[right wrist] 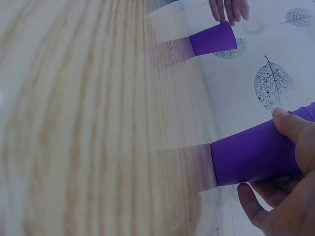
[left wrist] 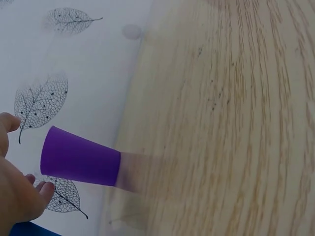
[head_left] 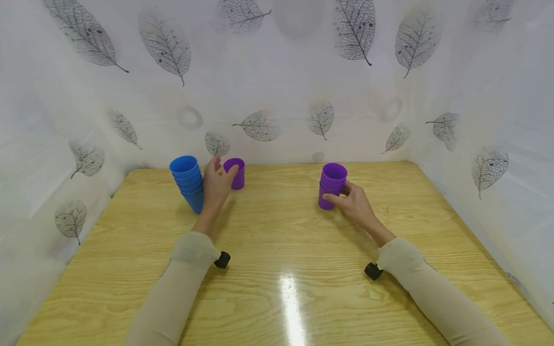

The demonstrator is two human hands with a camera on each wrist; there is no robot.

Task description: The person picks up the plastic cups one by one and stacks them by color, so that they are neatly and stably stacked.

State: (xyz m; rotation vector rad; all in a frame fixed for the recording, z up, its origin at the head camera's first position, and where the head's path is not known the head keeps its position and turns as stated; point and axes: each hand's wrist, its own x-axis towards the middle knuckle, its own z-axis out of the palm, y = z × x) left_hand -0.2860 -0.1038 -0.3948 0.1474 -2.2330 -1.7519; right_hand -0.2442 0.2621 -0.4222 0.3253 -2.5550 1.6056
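Note:
My left hand (head_left: 218, 181) is beside a single upright purple cup (head_left: 239, 176), thumb and fingers spread near its rim. In the left wrist view that purple cup (left wrist: 81, 157) shows nothing wrapped round it; whether a fingertip touches it I cannot tell. Just left of the hand stands a stack of blue cups (head_left: 186, 175), partly covered by it. On the right, my right hand (head_left: 356, 204) holds a short stack of purple cups (head_left: 327, 198) low on its side. The right wrist view has the thumb (right wrist: 290, 123) across the stacked cups (right wrist: 256, 155), other fingers behind.
A wooden table (head_left: 277, 240) lies under everything, its back edge meeting a pale curtain (head_left: 277, 86) printed with leaves. Both cups and stack stand near that back edge. A black wrist device (head_left: 222, 260) sits at the left cuff, another black device (head_left: 373, 271) at the right.

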